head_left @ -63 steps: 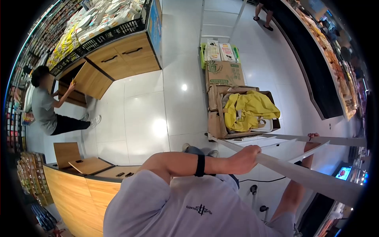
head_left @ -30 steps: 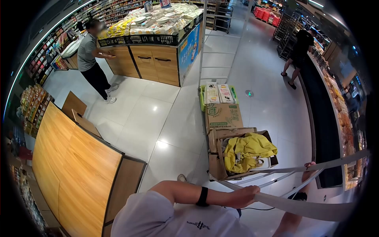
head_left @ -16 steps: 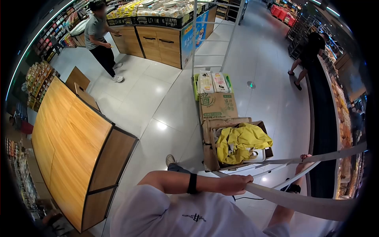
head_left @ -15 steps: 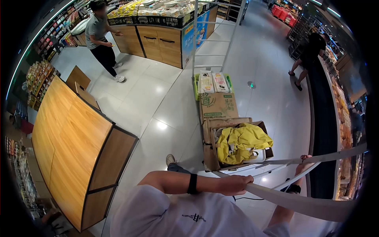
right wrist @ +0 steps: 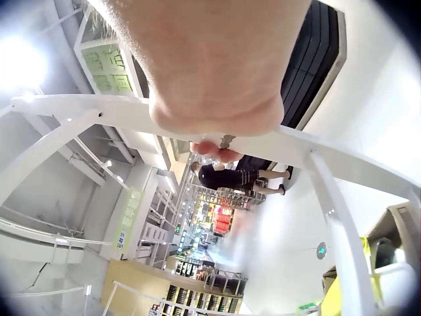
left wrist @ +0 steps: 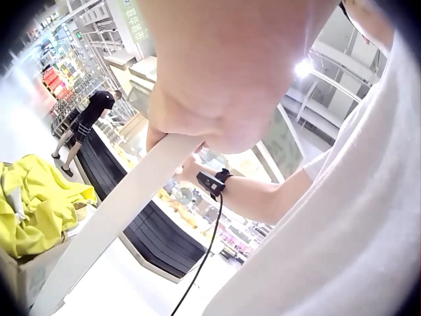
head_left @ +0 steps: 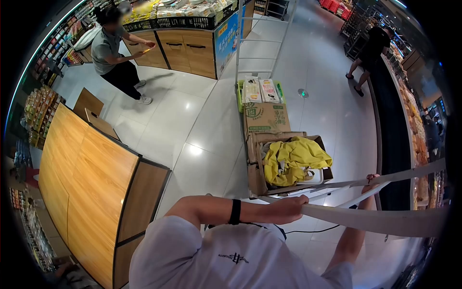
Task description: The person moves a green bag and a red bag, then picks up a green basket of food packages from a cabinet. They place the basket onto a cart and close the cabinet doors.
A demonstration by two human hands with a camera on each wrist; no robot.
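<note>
In the head view my left hand grips the near upright of a white trolley handle frame. Further right, my right hand holds the frame's other upright. The left wrist view has the back of my left hand over the flat white bar. Curled fingers of my right hand show below the bar in the right wrist view. Ahead of the frame, the trolley bears an open cardboard box with a yellow cloth heaped in it, a closed carton and a green crate of white packets.
A wooden counter stands close on my left. Beyond it a person in grey stands by a wooden display stand. A dark-fronted display case runs along the right, with a person in black beside it.
The wooden counter has come nearer on my left. The person in grey has risen from an open cabinet, whose door is now closed. Both my hands keep their grip on the frame.
</note>
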